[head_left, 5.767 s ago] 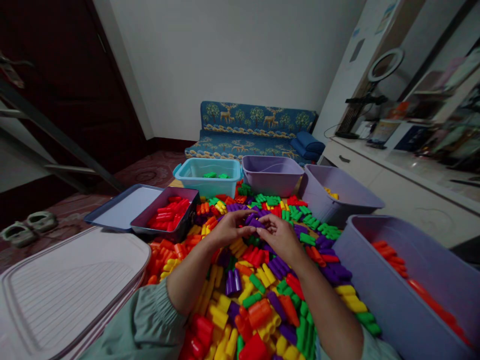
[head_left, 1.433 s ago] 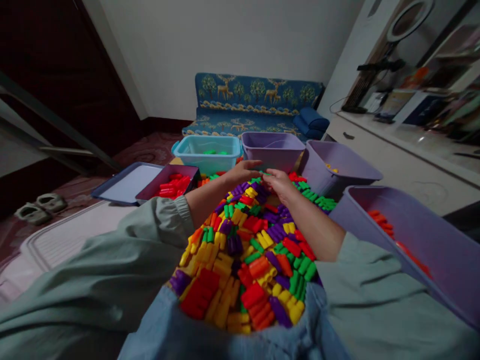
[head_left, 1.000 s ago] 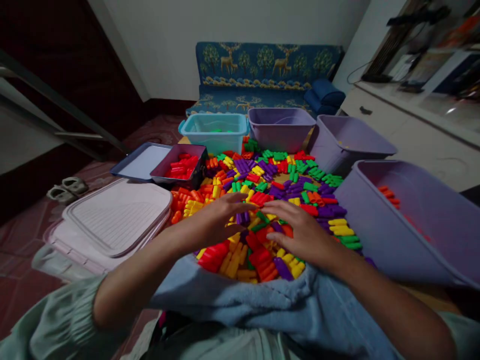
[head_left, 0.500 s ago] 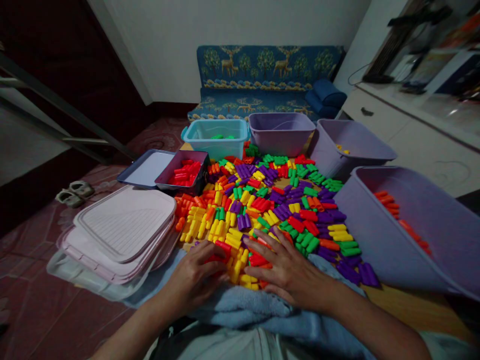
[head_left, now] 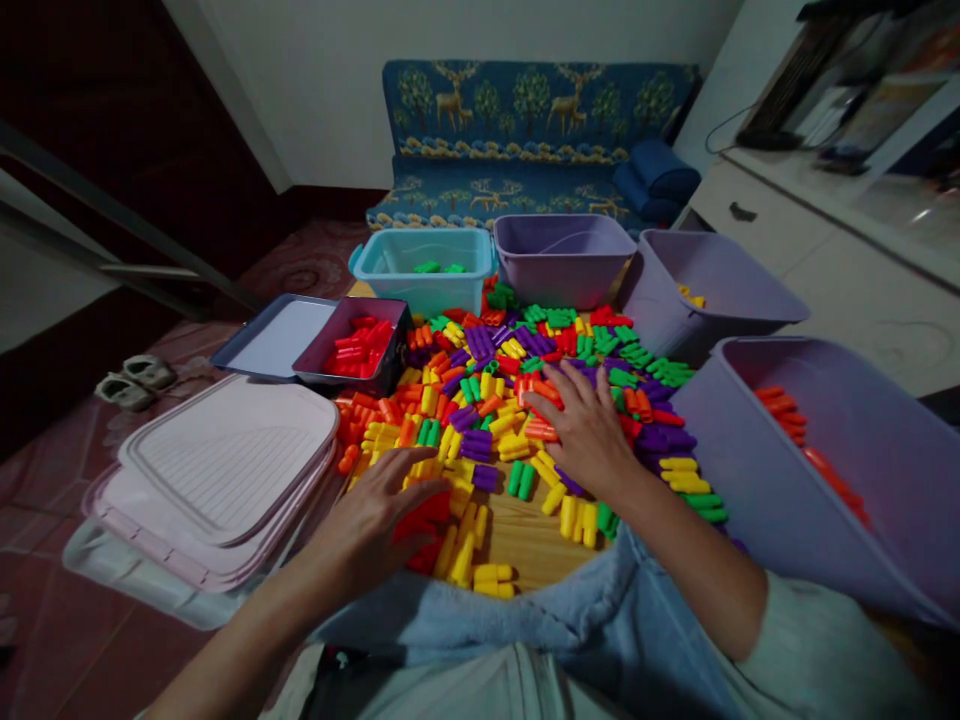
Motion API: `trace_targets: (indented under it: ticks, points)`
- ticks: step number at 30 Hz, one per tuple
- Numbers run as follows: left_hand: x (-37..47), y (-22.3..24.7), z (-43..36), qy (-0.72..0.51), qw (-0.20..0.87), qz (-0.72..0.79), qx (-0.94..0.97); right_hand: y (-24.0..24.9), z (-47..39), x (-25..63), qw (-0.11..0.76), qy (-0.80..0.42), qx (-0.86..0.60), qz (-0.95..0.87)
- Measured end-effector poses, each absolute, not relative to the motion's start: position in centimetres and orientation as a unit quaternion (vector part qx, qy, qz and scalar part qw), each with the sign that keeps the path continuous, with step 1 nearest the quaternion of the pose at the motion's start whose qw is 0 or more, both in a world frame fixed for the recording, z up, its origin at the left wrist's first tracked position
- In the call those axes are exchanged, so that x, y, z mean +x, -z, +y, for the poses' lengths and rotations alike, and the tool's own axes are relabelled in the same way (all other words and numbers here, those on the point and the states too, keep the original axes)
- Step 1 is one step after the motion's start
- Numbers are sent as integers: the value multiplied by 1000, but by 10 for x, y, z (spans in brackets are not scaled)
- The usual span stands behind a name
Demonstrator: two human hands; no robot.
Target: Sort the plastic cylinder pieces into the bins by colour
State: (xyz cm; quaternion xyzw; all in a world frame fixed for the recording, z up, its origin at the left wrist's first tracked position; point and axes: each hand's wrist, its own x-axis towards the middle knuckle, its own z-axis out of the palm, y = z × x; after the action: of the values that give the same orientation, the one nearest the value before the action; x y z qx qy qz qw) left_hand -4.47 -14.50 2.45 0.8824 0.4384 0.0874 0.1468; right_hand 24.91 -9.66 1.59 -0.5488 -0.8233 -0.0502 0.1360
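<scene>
A spread of bullet-shaped plastic building blocks in red, orange, yellow, green and purple covers the wooden table point(head_left: 525, 545). My left hand point(head_left: 375, 515) is low over the near left of the pile, fingers curved and apart, beside red blocks point(head_left: 425, 525) partly hidden under it. Close to its fingertips lie yellow blocks point(head_left: 461, 550). Farther right, my right hand point(head_left: 589, 430) rests on the pile with fingers spread. Orange-red blocks point(head_left: 541, 430) touch or lie just under its fingertips. A pair of green blocks point(head_left: 521, 480) sits on bare wood between the hands.
A purple bin point(head_left: 817, 500) with orange blocks stands at right. Behind are another purple bin point(head_left: 720, 275) with yellow pieces, a third purple bin point(head_left: 562, 275) and a turquoise bin point(head_left: 424, 290) with green ones. A tin point(head_left: 386, 370) holds red blocks. Stacked lids point(head_left: 225, 460) lie at left.
My right hand has moved forward and away from my body, with orange-red blocks shifted forward and wood now showing. My left hand stays near the red blocks, slightly left. The view has shifted a little.
</scene>
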Motion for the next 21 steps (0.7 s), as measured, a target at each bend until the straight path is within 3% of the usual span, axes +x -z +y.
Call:
trace_targets:
  ticks: [3, 5, 8, 11, 21]
  points:
    - [-53, -31, -143, -54, 142, 461, 875, -25, -105, 240, 188, 59, -580, -790]
    - [-58, -36, -144, -31, 147, 478, 866, -30, -124, 231, 199, 20, -507, -839]
    - [-62, -41, -148, 7, 163, 504, 848, -28, -157, 216, 152, -82, -344, -923]
    - [-60, -45, -153, 50, 173, 517, 837, -15, -179, 205, 93, -130, -290, -944]
    - [-37, -39, -155, 67, 169, 533, 826, 0, -180, 196, 69, -140, -395, -905]
